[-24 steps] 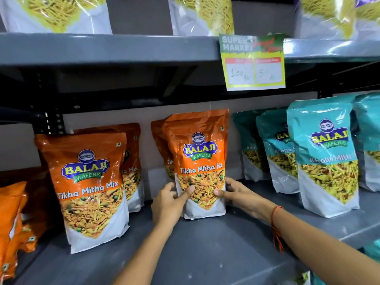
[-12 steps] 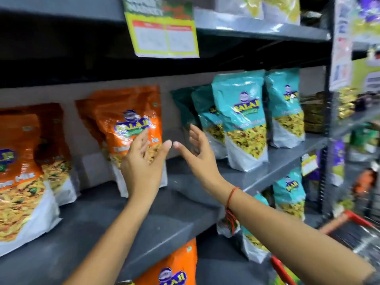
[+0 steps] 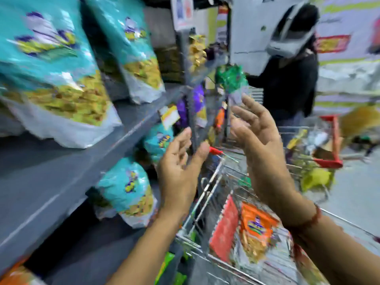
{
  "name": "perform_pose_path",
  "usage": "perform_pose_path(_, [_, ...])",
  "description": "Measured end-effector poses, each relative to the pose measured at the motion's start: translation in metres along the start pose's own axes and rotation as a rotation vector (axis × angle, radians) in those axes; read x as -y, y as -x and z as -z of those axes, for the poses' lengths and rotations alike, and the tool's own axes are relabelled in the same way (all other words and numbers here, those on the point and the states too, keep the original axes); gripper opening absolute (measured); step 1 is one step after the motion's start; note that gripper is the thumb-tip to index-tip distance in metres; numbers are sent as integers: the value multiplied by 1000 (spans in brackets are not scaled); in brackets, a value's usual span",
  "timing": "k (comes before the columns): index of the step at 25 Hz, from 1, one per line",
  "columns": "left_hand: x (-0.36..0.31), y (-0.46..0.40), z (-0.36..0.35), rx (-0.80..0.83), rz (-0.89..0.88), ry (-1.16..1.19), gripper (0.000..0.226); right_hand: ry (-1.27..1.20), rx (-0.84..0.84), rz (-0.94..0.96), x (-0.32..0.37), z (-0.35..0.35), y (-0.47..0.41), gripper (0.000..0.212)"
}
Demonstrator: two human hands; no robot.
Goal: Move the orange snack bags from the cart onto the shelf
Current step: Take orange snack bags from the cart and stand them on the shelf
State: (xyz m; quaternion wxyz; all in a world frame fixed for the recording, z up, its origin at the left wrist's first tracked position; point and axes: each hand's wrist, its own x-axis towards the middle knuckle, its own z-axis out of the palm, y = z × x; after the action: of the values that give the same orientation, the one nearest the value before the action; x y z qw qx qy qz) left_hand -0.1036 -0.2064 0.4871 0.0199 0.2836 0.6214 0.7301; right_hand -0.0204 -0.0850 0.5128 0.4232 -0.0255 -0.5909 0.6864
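Observation:
The view is blurred by motion. An orange snack bag lies inside the wire cart at the lower right, beside a red flap. My left hand hovers over the cart's left rim, fingers apart, empty. My right hand is raised above the cart, fingers spread, holding nothing; a red thread circles its wrist. The grey shelf runs along the left. A corner of another orange bag shows at the bottom left.
Teal snack bags stand on the grey shelf and more sit on the shelf below. A person in dark clothes stands beyond the cart, next to a second red-framed cart holding goods.
Both hands let go of the orange bag on the shelf and drew back. The view swung right from the shelf to the cart; the hands are now over the cart.

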Motion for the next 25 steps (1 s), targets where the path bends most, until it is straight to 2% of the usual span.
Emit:
perform_pose_path(2, [58,7,-24,81,131,4,37,111,-39,-84,-19,45,10,50])
perform_pose_path(4, [131,17,-63,189,318,-60,41,241,-94,-201,-62,111,22,48])
perform_pose_path(7, [221,37,-93,339,546,-162,49,340,-130,-498,-136,189,58,47])
perform_pose_path(8, [273,47,-116,378,653,-163,46,365,-171,-636,-185,235,73,45])
perform_pose_path(12, [394,80,-138,419,899,-314,48,418,-223,-1097,-314,317,138,40])
perform_pose_path(14, [442,96,-145,396,994,-349,70,395,-250,-1258,-366,340,165,45])
perform_pose_path(16, [485,111,-153,430,1029,-387,87,370,-255,-1372,-416,359,180,59])
perform_pose_path(18, [515,127,-154,472,1052,-463,82,297,-241,-1450,-455,368,191,67])
perform_pose_path(20, [528,133,-154,502,1066,-575,73,202,-200,-1474,-475,371,192,64])
perform_pose_path(23, [542,136,-153,544,1112,-728,87,22,-136,-1497,-495,376,198,50])
perform_pose_path(25, [548,138,-151,586,1147,-843,81,-10,-166,-1511,-497,375,204,44])
